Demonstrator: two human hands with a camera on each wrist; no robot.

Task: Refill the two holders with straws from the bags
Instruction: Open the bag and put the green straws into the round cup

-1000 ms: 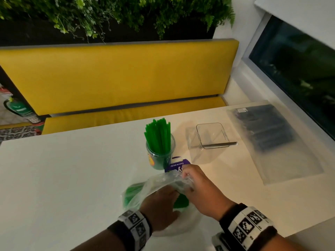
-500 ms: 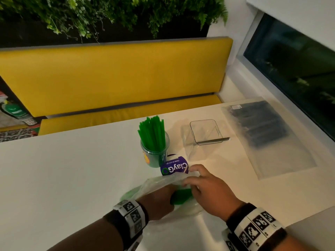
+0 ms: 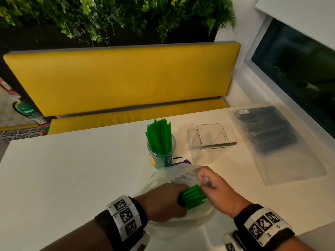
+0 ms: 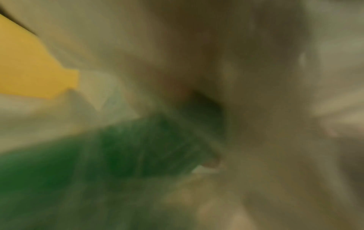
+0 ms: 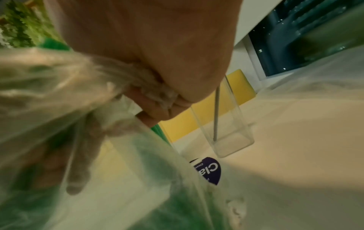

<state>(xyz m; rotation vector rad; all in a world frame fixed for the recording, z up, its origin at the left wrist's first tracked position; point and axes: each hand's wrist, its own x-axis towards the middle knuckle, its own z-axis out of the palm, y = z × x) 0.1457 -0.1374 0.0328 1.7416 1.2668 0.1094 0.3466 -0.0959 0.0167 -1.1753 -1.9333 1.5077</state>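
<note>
Since a moment ago, the left hand (image 3: 164,201) has drawn a fistful of green straws (image 3: 193,196) out of the clear bag (image 3: 164,180) on the table (image 3: 72,174); the right hand (image 3: 216,190) pinches the bag's mouth, behind which stands the filled round holder (image 3: 160,157).

Thin crinkled translucent plastic film seen in straw bag (image 3: 181,180). Green straws (image 3: 159,136): smooth glossy plastic. Round cup holder (image 3: 160,158) and square holder (image 3: 212,135): clear glossy plastic. Table (image 3: 72,169): smooth matt white. Bench backrest (image 3: 123,78): smooth yellow upholstery.
</note>
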